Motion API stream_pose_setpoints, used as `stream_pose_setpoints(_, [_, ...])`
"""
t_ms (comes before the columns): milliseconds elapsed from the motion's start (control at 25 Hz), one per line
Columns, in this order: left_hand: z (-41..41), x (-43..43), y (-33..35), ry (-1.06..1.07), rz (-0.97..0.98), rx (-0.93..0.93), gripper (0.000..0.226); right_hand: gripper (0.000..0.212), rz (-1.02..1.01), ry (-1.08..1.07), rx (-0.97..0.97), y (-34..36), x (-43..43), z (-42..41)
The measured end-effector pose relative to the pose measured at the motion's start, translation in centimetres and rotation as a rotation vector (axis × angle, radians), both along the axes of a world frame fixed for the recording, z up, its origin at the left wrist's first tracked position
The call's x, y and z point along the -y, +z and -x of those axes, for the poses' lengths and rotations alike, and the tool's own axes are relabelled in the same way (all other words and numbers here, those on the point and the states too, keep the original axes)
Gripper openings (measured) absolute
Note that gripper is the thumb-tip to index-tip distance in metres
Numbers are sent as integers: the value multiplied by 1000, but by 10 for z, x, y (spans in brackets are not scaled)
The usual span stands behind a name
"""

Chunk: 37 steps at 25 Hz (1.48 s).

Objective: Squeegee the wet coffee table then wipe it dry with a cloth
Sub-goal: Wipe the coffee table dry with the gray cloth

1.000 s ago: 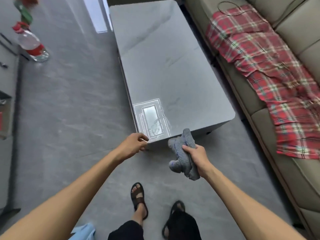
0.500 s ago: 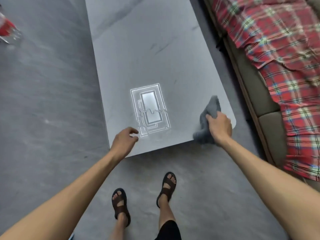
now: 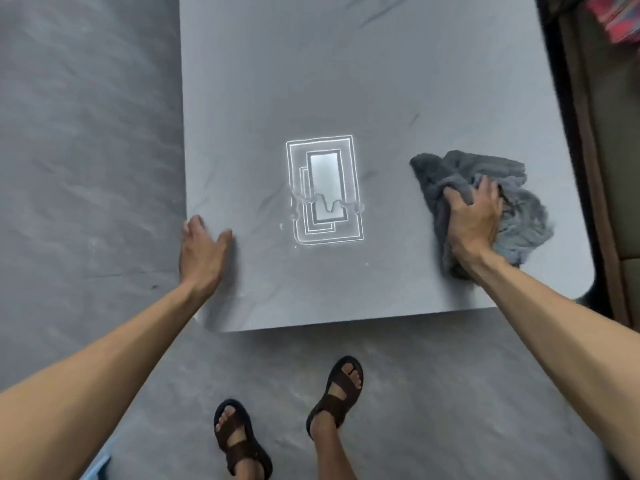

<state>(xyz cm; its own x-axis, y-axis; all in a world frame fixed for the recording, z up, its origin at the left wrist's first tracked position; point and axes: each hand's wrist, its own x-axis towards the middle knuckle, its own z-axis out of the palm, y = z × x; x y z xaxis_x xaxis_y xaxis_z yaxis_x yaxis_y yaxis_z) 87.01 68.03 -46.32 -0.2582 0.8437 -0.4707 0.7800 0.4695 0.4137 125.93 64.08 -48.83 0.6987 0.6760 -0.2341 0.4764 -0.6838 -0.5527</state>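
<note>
The grey marble-look coffee table [image 3: 346, 81] fills the upper middle of the view. A bright ceiling-light reflection [image 3: 323, 190] shines on its top, its lines wavering across a thin wet film. My right hand [image 3: 472, 216] presses a crumpled grey cloth [image 3: 519, 202] flat on the table near its right front corner. My left hand [image 3: 202, 252] lies open, palm down, on the table's left front edge, holding nothing. No squeegee is in view.
Grey tiled floor [image 3: 86, 168] lies to the left and in front. A sofa [image 3: 609, 133] with a red plaid blanket [image 3: 620, 19] runs close along the table's right side. My sandalled feet [image 3: 287, 420] stand just before the table's front edge.
I have stepped up and leaned over the table. My right hand brought the cloth from below the front edge onto the tabletop and pressed it down. My left hand opened flat on the left edge.
</note>
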Motion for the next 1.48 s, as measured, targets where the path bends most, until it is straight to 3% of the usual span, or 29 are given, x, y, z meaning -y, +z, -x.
stream_pose_setpoints(160, [25, 5, -5, 178, -45, 178, 58, 73, -3, 90, 43, 0, -30, 38])
stream_pose_setpoints(320, [50, -4, -8, 319, -13, 404, 51, 46, -25, 512, 27, 2, -69, 98])
stream_pose_setpoints(440, [65, -7, -11, 313, 27, 509, 55, 40, -15, 807, 6, 3, -97, 164])
stream_pose_setpoints(680, [83, -7, -6, 315, -3, 540, 65, 56, 29, 1339, 29, 4, -100, 288])
stream_pose_setpoints(920, [99, 17, -8, 237, 19, 415, 53, 57, 19, 1757, 46, 14, -59, 302])
stream_pose_setpoints(1000, [99, 26, -8, 218, 30, 399, 54, 57, -7, 1727, -12, 16, -51, 300])
stream_pose_setpoints(1080, [98, 33, -7, 195, 33, 368, 54, 53, -130, 1441, 116, 10, -42, 307])
stream_pose_setpoints(1200, [89, 38, -4, 189, 19, 296, 54, 99, 190, 1026, 358, 0, -33, 322])
stream_pose_setpoints(1280, [81, 37, -4, 177, 2, 246, 55, 93, 211, 1040, 407, -6, -30, 324])
stream_pose_setpoints(1400, [65, 41, -2, 86, -30, 189, 55, 66, -5, 1246, 452, -10, -25, 292])
stream_pose_setpoints(1480, [50, 46, -1, -39, -31, 121, 60, 63, -88, 1385, 430, -12, -22, 261])
